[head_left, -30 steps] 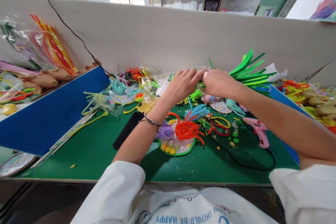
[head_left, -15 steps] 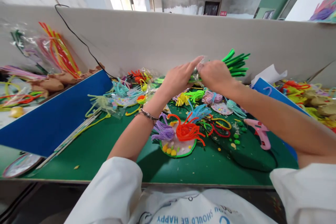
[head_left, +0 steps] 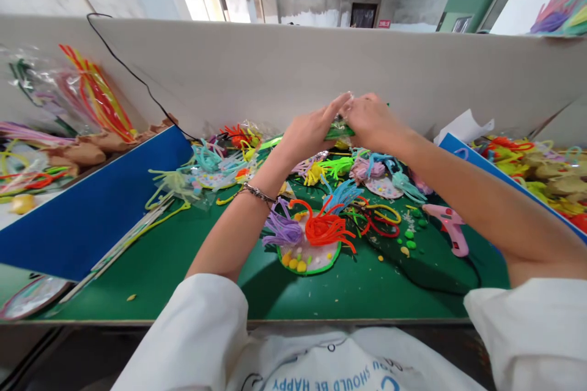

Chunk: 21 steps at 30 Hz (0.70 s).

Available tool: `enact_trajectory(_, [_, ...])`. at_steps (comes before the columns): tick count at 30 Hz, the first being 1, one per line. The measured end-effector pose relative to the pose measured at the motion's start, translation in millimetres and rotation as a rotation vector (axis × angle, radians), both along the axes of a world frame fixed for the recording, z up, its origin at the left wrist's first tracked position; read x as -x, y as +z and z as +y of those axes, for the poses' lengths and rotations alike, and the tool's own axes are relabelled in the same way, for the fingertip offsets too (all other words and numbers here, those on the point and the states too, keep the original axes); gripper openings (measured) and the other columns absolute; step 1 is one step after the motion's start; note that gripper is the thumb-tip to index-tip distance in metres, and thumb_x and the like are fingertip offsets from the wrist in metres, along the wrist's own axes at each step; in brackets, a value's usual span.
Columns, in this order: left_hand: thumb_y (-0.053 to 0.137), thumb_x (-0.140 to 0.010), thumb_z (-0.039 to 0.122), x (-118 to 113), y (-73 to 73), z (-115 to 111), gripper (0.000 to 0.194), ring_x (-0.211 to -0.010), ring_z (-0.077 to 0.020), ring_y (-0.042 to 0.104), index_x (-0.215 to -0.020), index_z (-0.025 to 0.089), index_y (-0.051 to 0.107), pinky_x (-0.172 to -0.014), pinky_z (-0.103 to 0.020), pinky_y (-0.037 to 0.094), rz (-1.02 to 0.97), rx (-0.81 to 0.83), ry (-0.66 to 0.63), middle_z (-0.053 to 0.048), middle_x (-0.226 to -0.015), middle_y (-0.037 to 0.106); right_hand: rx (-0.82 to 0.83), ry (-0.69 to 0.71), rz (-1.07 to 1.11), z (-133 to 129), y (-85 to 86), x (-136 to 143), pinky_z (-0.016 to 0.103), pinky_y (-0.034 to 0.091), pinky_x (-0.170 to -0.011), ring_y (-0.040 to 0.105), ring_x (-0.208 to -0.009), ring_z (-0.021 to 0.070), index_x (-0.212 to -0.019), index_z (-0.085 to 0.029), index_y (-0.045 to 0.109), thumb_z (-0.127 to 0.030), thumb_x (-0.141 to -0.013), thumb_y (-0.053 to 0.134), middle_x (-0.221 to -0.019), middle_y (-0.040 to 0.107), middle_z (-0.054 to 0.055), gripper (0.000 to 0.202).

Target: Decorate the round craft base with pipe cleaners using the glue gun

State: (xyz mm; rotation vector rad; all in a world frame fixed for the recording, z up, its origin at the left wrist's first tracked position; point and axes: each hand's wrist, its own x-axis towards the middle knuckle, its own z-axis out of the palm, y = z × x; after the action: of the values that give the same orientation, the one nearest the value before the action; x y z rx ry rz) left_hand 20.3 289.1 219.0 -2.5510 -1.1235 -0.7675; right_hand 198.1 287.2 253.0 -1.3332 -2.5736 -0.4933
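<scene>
Over the back of the green table [head_left: 183, 281], my left hand [head_left: 312, 131] is wrapped round a bundle of green pipe cleaners [head_left: 340, 129] in a clear plastic bag. Right beside it, my right hand [head_left: 372, 122] is closed on the same bag, near its end. Most of the bundle is hidden behind my hands. Below them lies a round white disc [head_left: 316, 259] with a green rim, bearing a purple tuft [head_left: 284, 226], a red tuft [head_left: 326, 229] and yellow pompoms.
A pink glue gun [head_left: 452, 226] with a black cord lies at right, near green pompoms [head_left: 410, 244]. Blue panels [head_left: 101, 208] stand on both sides. Colourful pipe-cleaner pieces and another decorated disc [head_left: 384, 188] lie along the back, before a grey partition [head_left: 229, 73].
The green ends that stuck out to the right of my right hand are now almost wholly hidden behind it. My hands remain close together, and the view has shifted slightly.
</scene>
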Motion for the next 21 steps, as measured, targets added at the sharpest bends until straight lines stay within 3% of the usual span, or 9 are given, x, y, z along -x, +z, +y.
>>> enact_trajectory(2, [0.061,-0.086,0.018,9.2,-3.2,3.5,0.082,-0.099,-0.0249,0.071,-0.158,0.019,0.022,-0.076,-0.029,0.051,-0.049,0.026,-0.007,-0.015,-0.126,0.069,-0.008,-0.015,0.014,-1.3,1.7,-11.6,0.056,0.033,-0.111,0.054,-0.126,0.0353,-0.132,-0.016,0.054,-0.026,-0.078,0.071,-0.134,0.060,0.016,0.057])
enact_trajectory(5, [0.067,-0.083,0.025,25.6,-4.8,8.6,0.086,-0.092,-0.0244,0.071,-0.157,0.017,0.024,-0.076,-0.030,0.051,-0.117,0.071,-0.092,-0.014,-0.116,0.072,0.015,0.013,0.056,-7.0,1.5,-23.8,0.043,0.045,-0.097,0.060,-0.115,0.0283,-0.127,-0.019,0.055,-0.027,-0.084,0.064,-0.125,0.064,0.012,0.045])
enact_trajectory(8, [0.072,-0.078,0.031,31.4,1.5,9.2,0.089,-0.109,-0.0270,0.068,-0.155,0.014,0.030,-0.090,-0.033,0.051,-0.131,0.137,-0.256,-0.018,-0.134,0.064,0.021,-0.006,0.043,-18.6,-2.8,-12.4,0.035,0.047,-0.081,0.064,-0.098,0.0245,-0.120,-0.016,0.057,-0.017,-0.088,0.052,-0.114,0.068,0.012,0.032])
enact_trajectory(11, [0.073,-0.075,0.031,27.8,11.0,8.4,0.091,-0.129,-0.0287,0.058,-0.155,0.015,0.032,-0.105,-0.034,0.046,-0.127,0.162,-0.381,-0.017,-0.150,0.052,-0.018,-0.051,0.034,-28.5,-4.1,8.2,0.039,0.049,-0.082,0.065,-0.097,0.0274,-0.125,-0.014,0.055,-0.010,-0.086,0.048,-0.118,0.065,0.016,0.039])
enact_trajectory(13, [0.071,-0.074,0.029,27.2,15.2,10.7,0.091,-0.133,-0.0286,0.055,-0.155,0.015,0.032,-0.109,-0.034,0.044,-0.135,0.170,-0.412,-0.017,-0.151,0.051,-0.023,0.019,0.103,-29.3,-0.9,10.3,0.040,0.050,-0.088,0.064,-0.106,0.0285,-0.128,-0.015,0.052,-0.011,-0.084,0.054,-0.125,0.062,0.016,0.045])
enact_trajectory(16, [0.071,-0.074,0.031,35.3,17.2,18.0,0.090,-0.133,-0.0290,0.054,-0.153,0.010,0.034,-0.110,-0.035,0.043,-0.182,0.182,-0.396,-0.019,-0.149,0.052,-0.033,0.180,0.328,-24.8,6.4,-15.3,0.040,0.052,-0.096,0.059,-0.115,0.0263,-0.137,-0.020,0.046,-0.017,-0.076,0.068,-0.134,0.056,0.012,0.065])
enact_trajectory(18, [0.070,-0.077,0.033,42.3,19.0,21.5,0.086,-0.132,-0.0290,0.055,-0.152,0.009,0.036,-0.110,-0.036,0.043,-0.213,0.186,-0.333,-0.018,-0.148,0.053,-0.041,0.162,0.500,-24.3,8.2,-44.6,0.040,0.055,-0.090,0.062,-0.107,0.0231,-0.142,-0.024,0.041,-0.022,-0.073,0.072,-0.134,0.054,0.011,0.076])
enact_trajectory(21, [0.072,-0.078,0.034,41.0,28.2,20.6,0.083,-0.125,-0.0318,0.058,-0.151,0.012,0.039,-0.104,-0.039,0.045,-0.204,0.160,-0.041,-0.016,-0.136,0.063,0.005,0.074,0.686,-35.3,1.5,-82.8,0.039,0.058,-0.084,0.063,-0.097,0.0204,-0.137,-0.025,0.048,-0.029,-0.076,0.070,-0.127,0.056,0.010,0.065])
